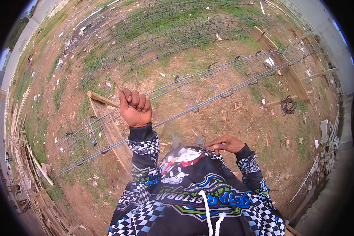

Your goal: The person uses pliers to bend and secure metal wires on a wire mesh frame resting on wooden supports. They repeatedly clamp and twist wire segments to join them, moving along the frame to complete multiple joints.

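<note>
A long cage of steel reinforcing bars (176, 115) with bent square stirrups (225, 95) runs slantwise before me, from lower left to upper right. My left hand (135, 108) is raised over its left half, palm side toward me and fingers curled into a fist. Bars pass behind that hand; anything inside the fist is hidden. My right hand (225, 144) is low at my front, apart from the cage. Its index finger and thumb come close together, and whatever they pinch is too small to make out.
Wooden boards (110, 135) support the cage at left, with another board (291, 74) under it at right. More bar cages (145, 49) lie on the grass beyond. A coil of dark wire (288, 105) sits at right. Timber poles (35, 188) are piled at far left.
</note>
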The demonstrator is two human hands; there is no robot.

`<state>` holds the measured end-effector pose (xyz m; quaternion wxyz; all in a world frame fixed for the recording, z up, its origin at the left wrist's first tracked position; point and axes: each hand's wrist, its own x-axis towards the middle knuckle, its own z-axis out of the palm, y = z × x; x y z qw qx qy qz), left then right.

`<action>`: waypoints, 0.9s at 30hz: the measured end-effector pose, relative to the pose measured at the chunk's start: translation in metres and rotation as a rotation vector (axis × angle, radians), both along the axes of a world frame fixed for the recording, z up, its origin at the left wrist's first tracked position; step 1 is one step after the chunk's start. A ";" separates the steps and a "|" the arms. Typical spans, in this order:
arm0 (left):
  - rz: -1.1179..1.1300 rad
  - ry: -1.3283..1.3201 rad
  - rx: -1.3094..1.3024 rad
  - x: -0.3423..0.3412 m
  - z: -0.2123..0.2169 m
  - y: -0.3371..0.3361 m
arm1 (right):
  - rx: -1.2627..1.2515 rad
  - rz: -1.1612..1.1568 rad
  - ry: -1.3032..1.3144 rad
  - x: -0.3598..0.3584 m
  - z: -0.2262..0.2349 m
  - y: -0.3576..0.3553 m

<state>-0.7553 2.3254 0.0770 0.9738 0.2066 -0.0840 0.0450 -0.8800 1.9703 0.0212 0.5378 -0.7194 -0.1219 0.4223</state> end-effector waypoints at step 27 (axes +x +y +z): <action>0.288 -0.309 2.010 0.050 -0.129 -0.298 | 0.256 -1.426 0.083 0.030 -0.119 -0.136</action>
